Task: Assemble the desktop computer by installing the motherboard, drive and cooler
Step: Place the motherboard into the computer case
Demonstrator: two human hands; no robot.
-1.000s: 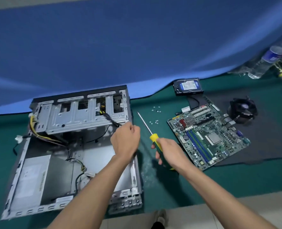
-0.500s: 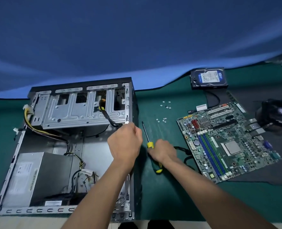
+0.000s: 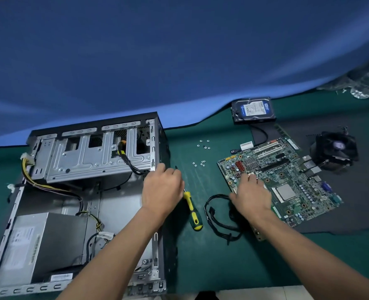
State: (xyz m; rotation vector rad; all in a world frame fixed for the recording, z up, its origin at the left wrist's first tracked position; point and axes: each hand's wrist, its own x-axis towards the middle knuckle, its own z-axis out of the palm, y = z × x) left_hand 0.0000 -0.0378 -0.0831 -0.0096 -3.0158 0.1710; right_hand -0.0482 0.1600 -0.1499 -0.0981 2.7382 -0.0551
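Observation:
An open metal computer case (image 3: 75,224) lies on its side at the left, with a drive cage (image 3: 88,156) at its far end and a power supply (image 3: 43,241) inside. My left hand (image 3: 161,189) rests on the case's right edge near the cage, fingers curled. The green motherboard (image 3: 291,185) lies at the right on a dark mat (image 3: 352,213). My right hand (image 3: 250,195) lies over the board's left edge with fingers spread. A hard drive (image 3: 252,109) sits behind the board. The black cooler (image 3: 335,150) stands at the far right.
A yellow-and-green screwdriver (image 3: 192,211) lies on the green table cover (image 3: 211,263) between case and board. Several small screws (image 3: 202,152) are scattered behind it. A black cable bundle (image 3: 220,219) lies left of the board. A blue cloth (image 3: 157,61) hangs behind; plastic bottles (image 3: 365,83) stand far right.
My right hand has let go of the screwdriver, which now lies on the table, and has moved right onto the motherboard's left edge. My left hand has stayed at the case edge.

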